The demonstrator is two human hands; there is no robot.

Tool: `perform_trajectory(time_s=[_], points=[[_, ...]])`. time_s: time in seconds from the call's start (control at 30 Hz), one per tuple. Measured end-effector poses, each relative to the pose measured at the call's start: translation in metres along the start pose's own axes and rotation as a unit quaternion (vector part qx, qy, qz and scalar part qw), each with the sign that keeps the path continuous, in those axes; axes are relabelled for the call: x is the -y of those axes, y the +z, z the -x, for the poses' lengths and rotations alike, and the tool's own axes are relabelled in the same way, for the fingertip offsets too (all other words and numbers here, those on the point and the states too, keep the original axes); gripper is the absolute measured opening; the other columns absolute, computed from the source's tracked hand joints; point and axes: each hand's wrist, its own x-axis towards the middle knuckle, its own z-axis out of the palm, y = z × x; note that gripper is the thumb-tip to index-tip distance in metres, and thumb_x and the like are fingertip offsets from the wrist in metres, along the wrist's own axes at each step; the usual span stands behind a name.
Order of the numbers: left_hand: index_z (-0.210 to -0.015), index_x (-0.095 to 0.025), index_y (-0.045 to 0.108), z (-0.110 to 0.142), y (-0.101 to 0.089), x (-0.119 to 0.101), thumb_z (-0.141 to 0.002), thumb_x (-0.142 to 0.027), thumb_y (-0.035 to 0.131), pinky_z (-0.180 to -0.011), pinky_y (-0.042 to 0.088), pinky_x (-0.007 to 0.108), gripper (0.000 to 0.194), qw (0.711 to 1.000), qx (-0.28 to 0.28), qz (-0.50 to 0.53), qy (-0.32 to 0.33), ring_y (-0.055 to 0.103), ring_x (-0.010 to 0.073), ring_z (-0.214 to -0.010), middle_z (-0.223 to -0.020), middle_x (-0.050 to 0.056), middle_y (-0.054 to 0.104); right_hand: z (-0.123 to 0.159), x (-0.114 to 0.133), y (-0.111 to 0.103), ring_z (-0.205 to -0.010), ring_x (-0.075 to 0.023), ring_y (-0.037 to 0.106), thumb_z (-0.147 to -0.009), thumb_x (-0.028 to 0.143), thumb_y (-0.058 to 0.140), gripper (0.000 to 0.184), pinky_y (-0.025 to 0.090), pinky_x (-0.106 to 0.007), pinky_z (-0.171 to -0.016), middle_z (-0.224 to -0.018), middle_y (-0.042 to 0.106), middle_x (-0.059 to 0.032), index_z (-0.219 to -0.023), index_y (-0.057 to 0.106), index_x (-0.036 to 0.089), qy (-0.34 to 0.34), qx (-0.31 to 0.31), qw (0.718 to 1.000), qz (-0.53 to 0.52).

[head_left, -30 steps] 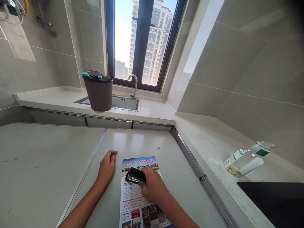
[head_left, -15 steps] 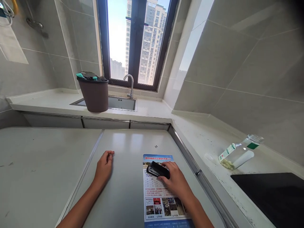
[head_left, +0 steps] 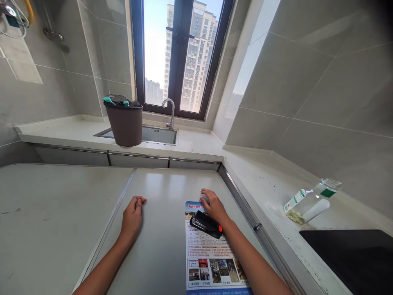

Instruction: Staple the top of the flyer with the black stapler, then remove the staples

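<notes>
One black stapler (head_left: 206, 224) lies just short of the right fingers (head_left: 210, 194).

There are 2 hands (head_left: 132, 218) (head_left: 215, 208), 1 stapler (head_left: 205, 224) and 1 leaflet (head_left: 211, 250).

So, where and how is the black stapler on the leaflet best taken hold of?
I would grip the black stapler around its middle, thumb on the near long side, fingers on the far one, coming from above and the right with the right hand. It lies aslant on the leaflet, its body long and narrow, and the right hand is just beyond it.
</notes>
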Motion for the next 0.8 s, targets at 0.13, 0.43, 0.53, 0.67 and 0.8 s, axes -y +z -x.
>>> perform_trajectory(time_s=[0.13, 0.43, 0.53, 0.67, 0.8], points=[[-0.082, -0.02, 0.061, -0.005, -0.006, -0.011, -0.086, -0.037, 0.067, -0.067, 0.042, 0.028, 0.018, 0.949, -0.013, 0.312, -0.051, 0.053, 0.0173, -0.079, -0.086, 0.002, 0.057, -0.004, -0.011, 0.016, -0.148, -0.0273, 0.039, -0.099, 0.043, 0.047, 0.056, 0.03, -0.044, -0.124, -0.158, 0.045, -0.0163, -0.144, 0.053, 0.01, 0.007, 0.066, 0.996, 0.058], [-0.063, -0.021, 0.022, -0.017, -0.056, -0.025, -0.088, -0.025, 0.059, -0.049, 0.03, 0.028, 0.045, 0.732, -0.031, 0.672, -0.111, 0.02, 0.0123, -0.049, -0.056, -0.006, 0.015, -0.026, 0.059, 0.059, -0.156, -0.0298, 0.02, -0.105, 0.041, 0.031, 0.052, 0.008, -0.074, -0.119, -0.166, 0.031, -0.002, -0.156, 0.039, 0.031, 0.068, 0.135, 0.983, 0.107], [-0.065, -0.021, 0.017, -0.021, -0.068, -0.024, -0.088, -0.024, 0.058, -0.047, 0.025, 0.03, 0.047, 0.723, -0.054, 0.681, -0.105, 0.012, 0.0131, -0.048, -0.057, -0.006, 0.008, -0.042, 0.1, 0.087, -0.157, -0.0302, 0.015, -0.106, 0.044, 0.03, 0.053, 0.002, -0.077, -0.116, -0.168, 0.027, -0.0006, -0.158, 0.035, 0.033, 0.044, 0.144, 0.985, 0.087], [-0.065, -0.021, 0.016, -0.022, -0.073, -0.024, -0.088, -0.023, 0.058, -0.046, 0.023, 0.031, 0.048, 0.716, -0.058, 0.688, -0.104, 0.009, 0.0129, -0.048, -0.057, -0.006, 0.006, -0.057, 0.147, 0.117, -0.157, -0.034, 0.011, -0.106, 0.043, 0.03, 0.053, 0.0, -0.081, -0.114, -0.168, 0.026, -0.0009, -0.158, 0.034, 0.032, 0.023, 0.141, 0.988, 0.064], [-0.065, -0.021, 0.016, -0.023, -0.072, -0.023, -0.089, -0.023, 0.058, -0.047, 0.024, 0.031, 0.048, 0.71, -0.048, 0.695, -0.102, 0.008, 0.0125, -0.048, -0.057, -0.007, 0.007, -0.062, 0.179, 0.135, -0.157, -0.0299, 0.016, -0.107, 0.04, 0.031, 0.051, 0.004, -0.079, -0.116, -0.167, 0.03, -0.0016, -0.157, 0.035, 0.031, -0.032, 0.144, 0.988, 0.034]])
